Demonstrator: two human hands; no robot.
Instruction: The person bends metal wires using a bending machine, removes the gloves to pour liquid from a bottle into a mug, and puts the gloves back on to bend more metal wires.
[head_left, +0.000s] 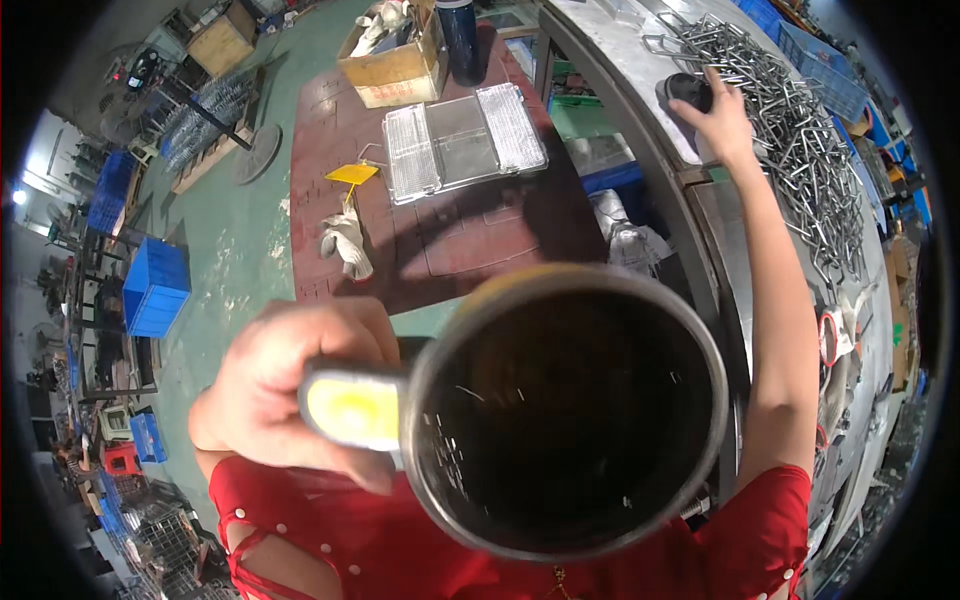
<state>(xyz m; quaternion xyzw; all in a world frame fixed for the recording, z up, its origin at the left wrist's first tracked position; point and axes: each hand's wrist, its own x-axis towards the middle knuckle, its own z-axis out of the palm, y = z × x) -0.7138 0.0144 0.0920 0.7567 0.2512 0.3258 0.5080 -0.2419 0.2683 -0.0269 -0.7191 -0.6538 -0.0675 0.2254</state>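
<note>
A large metal-rimmed mug fills the lower middle of the view, tilted so its dark inside and some liquid-like glints face me. My left hand is closed round its handle, which is dark with a yellow face. Far to the right, my right arm reaches over a metal workbench. There my right hand has thumb and fingers round a black round lid. Beside that hand lies a big heap of bent metal rods.
On the dark red table ahead lie a wire mesh basket, a work glove and a yellow tag. A cardboard box and a dark blue bottle stand behind. Blue crates are at left.
</note>
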